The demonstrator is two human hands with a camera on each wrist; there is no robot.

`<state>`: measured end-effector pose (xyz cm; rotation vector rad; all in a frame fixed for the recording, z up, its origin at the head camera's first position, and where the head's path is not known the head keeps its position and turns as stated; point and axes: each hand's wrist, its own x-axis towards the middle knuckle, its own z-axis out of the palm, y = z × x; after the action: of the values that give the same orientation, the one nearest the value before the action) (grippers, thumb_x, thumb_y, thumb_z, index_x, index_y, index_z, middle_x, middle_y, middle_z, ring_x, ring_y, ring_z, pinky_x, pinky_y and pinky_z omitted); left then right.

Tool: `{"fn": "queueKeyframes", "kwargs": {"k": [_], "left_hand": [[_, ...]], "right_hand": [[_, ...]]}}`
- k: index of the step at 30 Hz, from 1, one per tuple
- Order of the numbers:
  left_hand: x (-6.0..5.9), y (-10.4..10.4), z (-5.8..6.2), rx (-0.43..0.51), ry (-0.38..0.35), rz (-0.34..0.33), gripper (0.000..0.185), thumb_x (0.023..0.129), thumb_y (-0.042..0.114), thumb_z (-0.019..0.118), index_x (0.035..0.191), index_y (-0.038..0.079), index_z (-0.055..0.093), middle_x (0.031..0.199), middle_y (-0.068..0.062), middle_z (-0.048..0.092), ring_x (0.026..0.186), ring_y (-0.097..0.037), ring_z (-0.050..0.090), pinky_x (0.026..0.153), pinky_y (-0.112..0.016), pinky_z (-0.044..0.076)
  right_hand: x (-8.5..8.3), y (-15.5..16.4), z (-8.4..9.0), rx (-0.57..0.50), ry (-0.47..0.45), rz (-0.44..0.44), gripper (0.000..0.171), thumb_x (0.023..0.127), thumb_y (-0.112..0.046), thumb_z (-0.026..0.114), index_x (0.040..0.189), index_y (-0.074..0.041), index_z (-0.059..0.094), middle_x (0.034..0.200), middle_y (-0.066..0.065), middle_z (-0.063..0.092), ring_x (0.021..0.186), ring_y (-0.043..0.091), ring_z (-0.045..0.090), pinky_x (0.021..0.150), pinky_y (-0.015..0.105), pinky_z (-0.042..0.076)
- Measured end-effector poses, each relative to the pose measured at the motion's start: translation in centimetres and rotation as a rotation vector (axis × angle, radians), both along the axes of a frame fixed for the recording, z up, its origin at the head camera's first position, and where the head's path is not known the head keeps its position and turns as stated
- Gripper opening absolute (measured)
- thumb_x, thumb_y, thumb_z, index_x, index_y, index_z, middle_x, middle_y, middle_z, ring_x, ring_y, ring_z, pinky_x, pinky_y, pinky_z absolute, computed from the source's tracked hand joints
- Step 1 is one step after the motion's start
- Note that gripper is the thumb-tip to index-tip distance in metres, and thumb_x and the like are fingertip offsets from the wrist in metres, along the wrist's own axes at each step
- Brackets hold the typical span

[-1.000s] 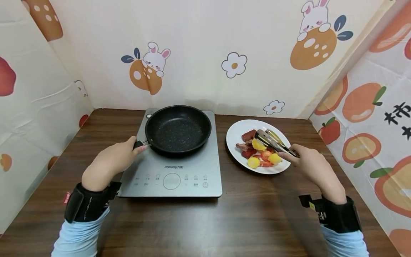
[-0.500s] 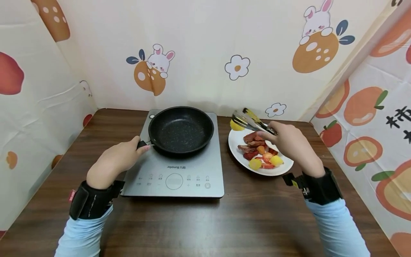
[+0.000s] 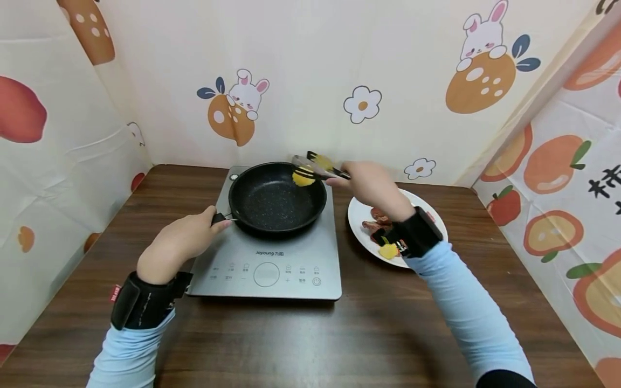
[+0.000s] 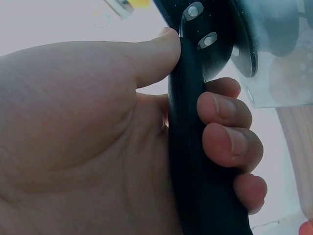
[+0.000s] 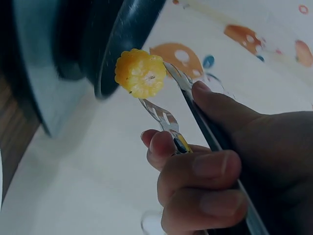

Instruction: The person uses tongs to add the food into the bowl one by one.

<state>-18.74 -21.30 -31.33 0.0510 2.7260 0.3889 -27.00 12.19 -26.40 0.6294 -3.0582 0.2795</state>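
In the head view the left hand [image 3: 176, 243] is closed round the black handle [image 3: 218, 218] of a dark frying pan [image 3: 277, 198], which sits on a grey induction cooker [image 3: 271, 253] on a brown wooden table [image 3: 368, 328]. The right hand [image 3: 371, 183] reaches across from the right and squeezes a pair of metal tongs [image 3: 317, 167] whose tips clamp a yellow piece of corn [image 3: 303, 178] above the far right part of the pan, just inside its rim. Behind the right wrist a white plate [image 3: 361, 213] lies on the table just right of the cooker, holding red and brown pieces of food and another yellow piece [image 3: 388, 251] near its front edge. In the left wrist view the left hand [image 4: 98, 142] is wrapped tightly on the handle [image 4: 195, 161]: the thumb presses along its upper end near the two rivets, and the fingers [image 4: 227, 142] curl round it from the other side, with the underside of the pan [image 4: 234, 34] above. In the right wrist view the right hand [image 5: 230, 166] grips the tongs [image 5: 186, 107] with the thumb laid on one arm and the curled fingers pressing the other, so the two tips close on the round piece of corn [image 5: 140, 72], which hangs just beside the pan's dark rim [image 5: 122, 44].
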Motion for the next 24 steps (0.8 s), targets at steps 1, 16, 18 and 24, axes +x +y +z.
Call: {"fn": "queueKeyframes", "kwargs": {"k": [1, 16, 18, 24], "left_hand": [[0.0, 0.0, 0.0, 0.001, -0.002, -0.001, 0.078, 0.111, 0.05, 0.031, 0.159, -0.009, 0.014, 0.15, -0.039, 0.042, 0.124, -0.051, 0.058, 0.089, -0.062, 0.051], [-0.2, 0.3, 0.3, -0.004, -0.016, 0.01, 0.078, 0.11, 0.051, 0.031, 0.16, -0.007, 0.014, 0.151, -0.038, 0.041, 0.126, -0.051, 0.057, 0.091, -0.062, 0.05], [-0.2, 0.2, 0.2, -0.003, -0.022, 0.015, 0.078, 0.11, 0.05, 0.031, 0.16, -0.007, 0.013, 0.151, -0.038, 0.041, 0.125, -0.051, 0.057, 0.09, -0.062, 0.051], [0.0, 0.1, 0.1, 0.002, -0.023, 0.024, 0.078, 0.11, 0.05, 0.032, 0.159, -0.008, 0.014, 0.151, -0.039, 0.04, 0.126, -0.052, 0.056, 0.09, -0.062, 0.051]], "right_hand": [[-0.3, -0.6, -0.2, 0.004, 0.0, 0.014, 0.041, 0.101, -0.047, 0.06, 0.086, -0.009, 0.057, 0.071, 0.002, 0.043, 0.067, 0.022, 0.048, 0.06, 0.031, 0.033], [-2.6, -6.0, -1.7, 0.065, -0.056, 0.068, 0.043, 0.103, -0.049, 0.057, 0.089, -0.009, 0.06, 0.075, 0.001, 0.047, 0.072, 0.021, 0.051, 0.064, 0.032, 0.038], [-2.7, -6.4, -1.9, 0.067, -0.052, 0.058, 0.043, 0.103, -0.049, 0.056, 0.088, -0.01, 0.059, 0.074, 0.001, 0.047, 0.071, 0.021, 0.051, 0.063, 0.032, 0.038], [-2.9, -7.6, -2.7, 0.041, -0.066, 0.033, 0.044, 0.102, -0.05, 0.056, 0.08, -0.013, 0.051, 0.07, 0.0, 0.039, 0.065, 0.019, 0.046, 0.059, 0.03, 0.033]]}}
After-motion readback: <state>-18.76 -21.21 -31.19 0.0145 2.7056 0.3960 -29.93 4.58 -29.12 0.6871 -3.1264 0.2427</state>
